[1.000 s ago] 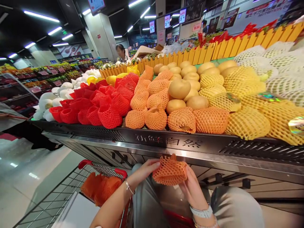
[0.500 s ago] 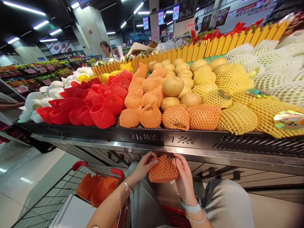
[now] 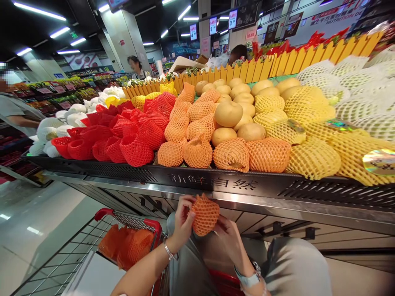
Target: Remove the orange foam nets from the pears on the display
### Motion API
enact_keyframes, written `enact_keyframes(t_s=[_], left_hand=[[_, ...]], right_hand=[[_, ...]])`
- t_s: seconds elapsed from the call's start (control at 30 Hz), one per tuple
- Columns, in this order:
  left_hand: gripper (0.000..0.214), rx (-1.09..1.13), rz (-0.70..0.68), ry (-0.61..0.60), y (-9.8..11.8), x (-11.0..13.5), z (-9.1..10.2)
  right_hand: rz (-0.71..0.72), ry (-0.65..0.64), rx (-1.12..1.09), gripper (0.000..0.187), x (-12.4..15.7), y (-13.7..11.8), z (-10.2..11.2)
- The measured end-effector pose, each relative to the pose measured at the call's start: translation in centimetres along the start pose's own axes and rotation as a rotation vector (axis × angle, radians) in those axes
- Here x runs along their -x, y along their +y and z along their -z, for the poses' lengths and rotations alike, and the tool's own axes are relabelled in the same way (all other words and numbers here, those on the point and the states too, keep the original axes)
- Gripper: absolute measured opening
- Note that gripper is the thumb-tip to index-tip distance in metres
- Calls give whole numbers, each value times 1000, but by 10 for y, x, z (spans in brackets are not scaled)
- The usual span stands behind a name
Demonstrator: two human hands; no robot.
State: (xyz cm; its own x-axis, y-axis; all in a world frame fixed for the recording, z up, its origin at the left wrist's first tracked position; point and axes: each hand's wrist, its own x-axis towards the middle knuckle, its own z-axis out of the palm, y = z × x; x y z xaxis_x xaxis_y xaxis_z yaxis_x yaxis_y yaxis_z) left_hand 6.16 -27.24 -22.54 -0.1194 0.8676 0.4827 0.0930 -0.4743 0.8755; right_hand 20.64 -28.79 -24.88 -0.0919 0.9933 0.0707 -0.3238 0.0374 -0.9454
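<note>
Below the centre of the frame, we saw a rounded bundle of orange diamond-mesh foam netting (image 3: 205, 214) held in the air, above 2 knees in grey trousers (image 3: 296, 263). The bare left hand (image 3: 184, 218) was pinched on its upper left edge, thumb in front and fingers curled. The bare right hand (image 3: 230, 236) met its lower right side; its fingertips were partly hidden, so we could not tell how firmly they gripped. We judged that support from 2 sides steadied the soft, springy mesh. We could not tell whether a fruit sat inside.

Across the middle of the frame, a long black display ledge with cut-out lettering (image 3: 212, 174) stood in front of the heaped fruit, probably to stop it rolling off. At the centre, round yellow-brown bare fruits (image 3: 228, 114) sat behind orange-netted fruits (image 3: 231, 153), between red foam nets (image 3: 137, 146) to the left and yellow foam nets (image 3: 313, 158) to the right. We took the colours as sorting and the foam as padding against bruises.

At the lower left, a wire shopping cart with red plastic corners (image 3: 104, 213) held more orange netting (image 3: 135, 246), within easy reach of the left arm.
</note>
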Motion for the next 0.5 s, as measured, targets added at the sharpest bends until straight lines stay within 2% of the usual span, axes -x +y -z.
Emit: enact_keyframes(t_s=[0.13, 0.27, 0.33, 0.4, 0.5], left_hand=[[37, -100, -28, -275, -1, 6, 0], [39, -186, -226, -414, 7, 7, 8], [34, -185, -298, -476, 12, 6, 14], [36, -150, -281, -560, 16, 5, 18], [40, -93, -50, -661, 21, 1, 16]], right_hand=[[25, 157, 135, 17, 2, 2, 3], [66, 261, 74, 16, 6, -6, 8], [-5, 236, -50, 24, 7, -9, 13], [-95, 143, -128, 31, 10, -9, 20], [-115, -26, -84, 40, 18, -9, 35]])
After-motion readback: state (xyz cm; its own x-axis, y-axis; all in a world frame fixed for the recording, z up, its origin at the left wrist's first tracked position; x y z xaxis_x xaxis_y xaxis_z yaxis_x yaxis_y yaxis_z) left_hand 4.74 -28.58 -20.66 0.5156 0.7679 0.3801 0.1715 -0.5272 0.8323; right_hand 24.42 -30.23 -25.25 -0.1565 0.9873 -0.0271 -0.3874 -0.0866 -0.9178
